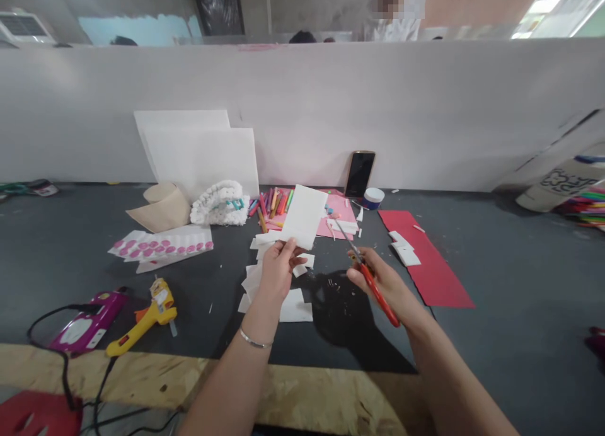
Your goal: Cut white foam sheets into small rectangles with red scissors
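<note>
My left hand (pixel 280 269) pinches the lower edge of a white piece of paper (pixel 305 215), held up over the table. To its right, my right hand (pixel 380 281) is closed on scissors (pixel 378 294) with red handles, their blades pointing up and away from me. The blades are apart from the paper. White paper scraps (pixel 295 307) lie beneath and around my left hand. Behind the held paper are a pink sheet (pixel 340 200) and several coloured markers (pixel 278 203), partly hidden by it.
A yellow glue gun (pixel 146 316) and a purple box (pixel 89 322) with cables lie at the front left. Stickers (pixel 161 246), a beige roll (pixel 163 212) and white yarn work (pixel 220 203) are behind. A phone (pixel 360 173), a jar (pixel 373 198) and red card (pixel 437 266) stand or lie right.
</note>
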A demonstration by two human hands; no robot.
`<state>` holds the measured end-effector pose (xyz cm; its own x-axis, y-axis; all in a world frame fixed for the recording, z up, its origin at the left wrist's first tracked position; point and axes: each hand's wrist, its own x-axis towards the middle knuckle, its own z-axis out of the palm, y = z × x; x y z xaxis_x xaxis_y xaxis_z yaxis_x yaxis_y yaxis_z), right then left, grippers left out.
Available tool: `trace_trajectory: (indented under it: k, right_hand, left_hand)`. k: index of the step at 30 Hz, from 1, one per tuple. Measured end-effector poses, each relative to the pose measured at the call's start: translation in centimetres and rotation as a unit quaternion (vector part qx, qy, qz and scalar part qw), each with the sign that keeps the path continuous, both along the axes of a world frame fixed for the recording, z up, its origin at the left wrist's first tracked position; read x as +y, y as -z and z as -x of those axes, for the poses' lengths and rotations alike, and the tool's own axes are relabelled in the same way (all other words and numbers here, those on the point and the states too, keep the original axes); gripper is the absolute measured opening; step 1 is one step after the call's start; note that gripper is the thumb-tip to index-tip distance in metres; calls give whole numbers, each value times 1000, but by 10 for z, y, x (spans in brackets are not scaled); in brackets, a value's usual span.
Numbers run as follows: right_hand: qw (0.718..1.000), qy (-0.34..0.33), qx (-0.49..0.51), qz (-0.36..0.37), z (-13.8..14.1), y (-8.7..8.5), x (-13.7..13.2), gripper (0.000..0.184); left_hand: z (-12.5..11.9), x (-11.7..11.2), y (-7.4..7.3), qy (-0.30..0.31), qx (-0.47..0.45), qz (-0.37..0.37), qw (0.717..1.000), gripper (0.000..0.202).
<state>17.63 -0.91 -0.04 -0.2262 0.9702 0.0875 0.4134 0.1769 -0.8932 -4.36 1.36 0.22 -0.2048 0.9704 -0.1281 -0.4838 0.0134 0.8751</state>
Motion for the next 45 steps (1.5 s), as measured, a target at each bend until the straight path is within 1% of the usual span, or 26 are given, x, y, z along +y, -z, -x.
trace_trajectory:
  k: [3, 5, 10, 13, 19, 24, 28, 33, 38, 42, 45]
  right_hand:
    - [997, -36, -72, 21, -2, -9, -4, 39]
    - [994, -53, -90, 34, -1, -14, -6, 37]
    - [995, -75, -44, 57, 2, -18, -10, 32]
    - [994, -79, -18, 68, 2, -20, -11, 32]
    - [991, -105, -13, 81, 0, -16, -10, 34]
    - [991, -99, -5, 86, 1, -15, -10, 35]
    - [990, -108, -11, 93, 0, -15, -11, 35]
    - [988, -111, -50, 91, -2, -10, -8, 36]
    - [986, -118, -59, 105, -5, -9, -8, 35]
    - [987, -111, -62, 100, -5, -12, -10, 32]
    - [988, -107, -70, 86, -3, -10, -10, 34]
  left_hand:
    - [3, 0, 1, 4, 7, -7, 1000, 39]
    - [2, 0, 1, 11, 14, -8, 1000, 39]
    - [-2, -1, 3, 64, 46, -9, 997, 42]
    - [-3, -2, 3, 84, 49, -8, 995, 39]
    - [-1, -2, 4, 111, 56, -15, 992, 40]
    - [2, -2, 3, 140, 74, -17, 987, 41]
    - [3, -2, 3, 137, 84, -11, 987, 42]
    - [5, -2, 4, 139, 97, -5, 986, 41]
    - [6, -3, 2, 146, 97, 1, 985, 41]
    - [6, -4, 1, 143, 91, 9, 985, 40]
    - [7, -4, 0, 145, 87, 15, 985, 40]
